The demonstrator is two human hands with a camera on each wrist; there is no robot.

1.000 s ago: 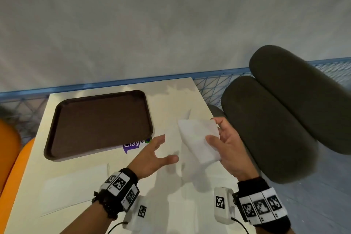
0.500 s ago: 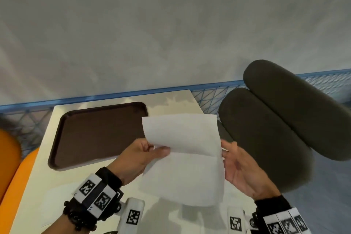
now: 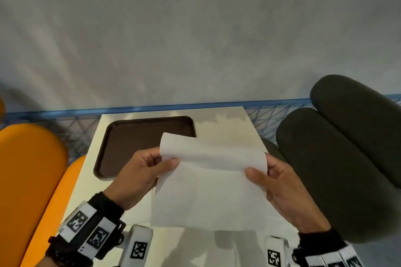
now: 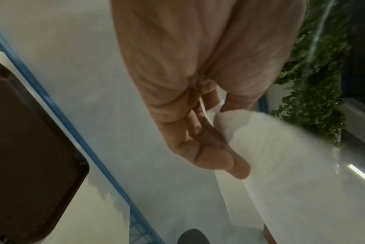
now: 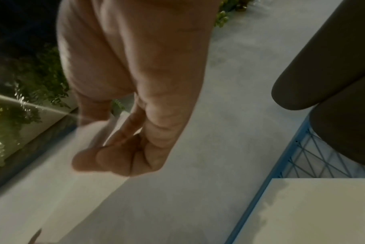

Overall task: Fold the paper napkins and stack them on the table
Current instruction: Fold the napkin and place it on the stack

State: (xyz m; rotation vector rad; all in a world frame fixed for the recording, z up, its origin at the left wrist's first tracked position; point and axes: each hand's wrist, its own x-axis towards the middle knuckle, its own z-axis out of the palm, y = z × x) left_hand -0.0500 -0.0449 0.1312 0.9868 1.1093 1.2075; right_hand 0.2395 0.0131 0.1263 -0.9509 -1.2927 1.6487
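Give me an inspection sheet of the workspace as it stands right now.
Surface: pale table, partly covered.
Job's things: one white paper napkin held above the table, top edge curling toward the person; no stack in view.
Clutter: brown tray at the table's far left.
Grippers: left hand pinches the napkin's left edge; right hand pinches its right edge.
Cables: nothing seen.
Surroundings: orange seat to the left, dark cushions to the right, blue wire rail behind, grey floor.
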